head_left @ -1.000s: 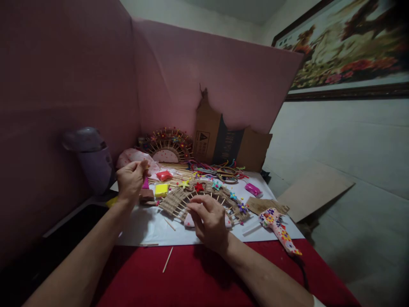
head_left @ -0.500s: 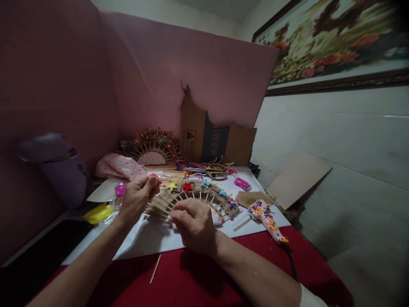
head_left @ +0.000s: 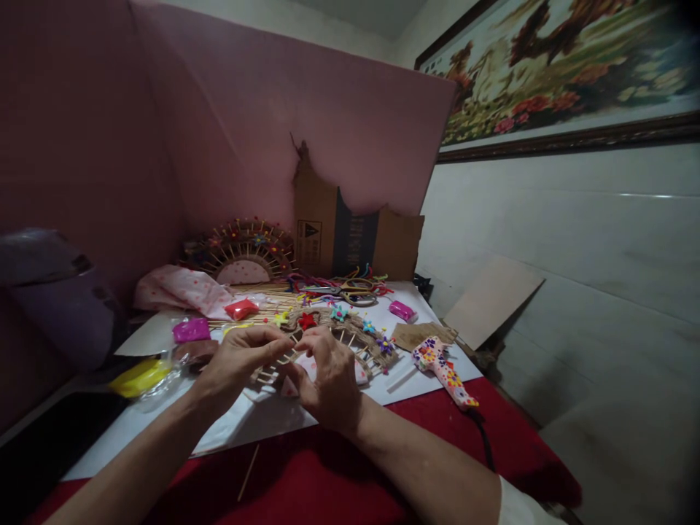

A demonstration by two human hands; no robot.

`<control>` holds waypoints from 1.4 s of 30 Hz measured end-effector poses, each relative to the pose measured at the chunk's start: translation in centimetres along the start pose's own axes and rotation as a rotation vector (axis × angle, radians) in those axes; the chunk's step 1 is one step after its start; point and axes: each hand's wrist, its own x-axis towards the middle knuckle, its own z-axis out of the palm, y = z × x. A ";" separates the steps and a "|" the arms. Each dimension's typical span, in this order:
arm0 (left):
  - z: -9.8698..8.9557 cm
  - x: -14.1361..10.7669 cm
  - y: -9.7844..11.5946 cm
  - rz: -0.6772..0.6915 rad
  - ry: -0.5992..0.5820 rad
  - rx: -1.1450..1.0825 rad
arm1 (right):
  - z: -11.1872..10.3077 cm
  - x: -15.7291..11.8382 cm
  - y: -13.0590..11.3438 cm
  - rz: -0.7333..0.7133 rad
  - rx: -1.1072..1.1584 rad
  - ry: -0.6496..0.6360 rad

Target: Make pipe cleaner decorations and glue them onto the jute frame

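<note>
My left hand (head_left: 246, 359) and my right hand (head_left: 327, 372) meet in front of a half-round woven craft piece (head_left: 353, 324). Both have thumb and forefinger pinched together, and whatever lies between them is too small or hidden to make out. The piece has a twine-wrapped arch with short sticks fanning across it. Along its rim sit a red star (head_left: 307, 321), a yellow star (head_left: 281, 319), and turquoise and purple star flowers. Behind my fingers a pink dotted cloth part (head_left: 358, 372) fills the inner half circle, partly covered by my right hand.
A flower-patterned glue gun (head_left: 445, 368) lies at right by a cardboard scrap (head_left: 424, 336). Scissors (head_left: 358, 292) rest at the back among coloured cords. Packets of pink (head_left: 191, 329), yellow (head_left: 141, 378) and red clay-like material (head_left: 241, 309) lie left. A thin stick (head_left: 249, 472) is on the red cloth.
My left hand has moved right and down to meet my right hand, uncovering the red packet. The whole view has shifted slightly, with objects sliding left.
</note>
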 end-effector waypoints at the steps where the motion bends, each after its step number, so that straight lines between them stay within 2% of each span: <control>1: 0.1 -0.1 0.0 -0.027 -0.001 -0.020 | 0.1 -0.1 0.1 0.013 -0.007 0.014; 6: 0.4 -0.3 -0.3 -0.095 -0.022 -0.078 | 0.1 -0.4 0.0 0.047 -0.018 0.044; 12: 0.3 -0.4 0.4 -0.115 -0.024 -0.025 | -0.5 -0.3 -1.0 -0.078 -0.050 0.059; 16: 0.3 -0.4 0.8 -0.113 -0.031 0.038 | -0.6 -0.3 -1.3 -0.069 -0.045 0.048; 20: 0.3 -0.4 0.4 -0.039 -0.031 0.147 | -0.2 -0.4 -1.0 -0.028 -0.041 0.013; 28: 0.7 -0.8 0.3 0.245 0.048 0.499 | -0.1 -0.3 -0.6 -0.006 0.052 -0.024; 31: 1.0 -0.8 0.4 0.284 0.067 0.537 | 0.0 -0.2 -0.6 0.033 0.104 -0.034; 33: 1.1 -0.7 0.2 0.246 0.078 0.446 | 0.1 -0.2 -0.5 0.103 0.144 -0.008; 38: 0.7 -0.3 -0.1 0.067 0.112 -0.034 | 0.4 -0.1 -0.1 0.348 0.237 0.151; 42: 0.8 -0.3 -0.3 -0.084 0.012 -0.230 | 0.4 -0.2 -0.1 0.379 0.323 0.067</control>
